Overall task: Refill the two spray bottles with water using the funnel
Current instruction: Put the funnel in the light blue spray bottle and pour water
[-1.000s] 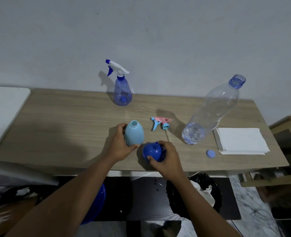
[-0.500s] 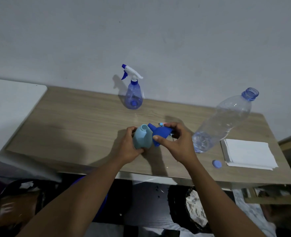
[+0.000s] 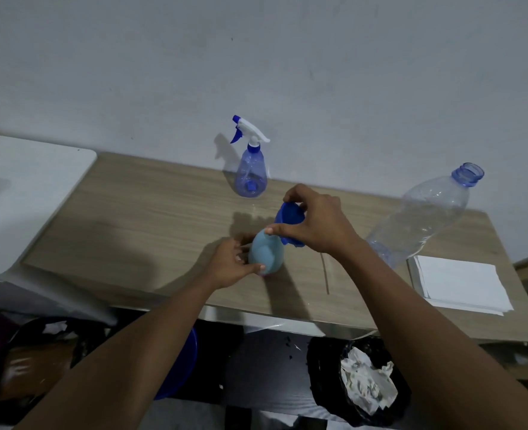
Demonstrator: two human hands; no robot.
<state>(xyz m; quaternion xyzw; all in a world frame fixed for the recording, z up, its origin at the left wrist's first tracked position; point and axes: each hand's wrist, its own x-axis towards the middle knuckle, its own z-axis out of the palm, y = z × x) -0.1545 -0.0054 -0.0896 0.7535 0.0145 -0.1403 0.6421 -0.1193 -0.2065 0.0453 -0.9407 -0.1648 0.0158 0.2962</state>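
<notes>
Spray bottle (image 3: 265, 252), pale blue, matte, egg-shaped: upright on wood-grain table (image 3: 151, 218), left hand (image 3: 228, 265) curled round its lower body. Funnel (image 3: 289, 217), dark-blue plastic, conical: pinched in right hand (image 3: 321, 225), tilted at the bottle's top. Beyond the hands, transparent blue teardrop sprayer (image 3: 251, 175), white trigger; rightward, clear water bottle (image 3: 427, 215).

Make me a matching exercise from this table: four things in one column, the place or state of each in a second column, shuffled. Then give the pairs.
Things
1. funnel
2. pale bottle
3. spray bottle
4. water bottle

Place or state
A. sprayer on, no hand on it
B. gripped by the left hand
C. uncapped, beside the papers
D. held by the right hand

Pairs: 1-D, 2-B, 3-A, 4-C
</notes>
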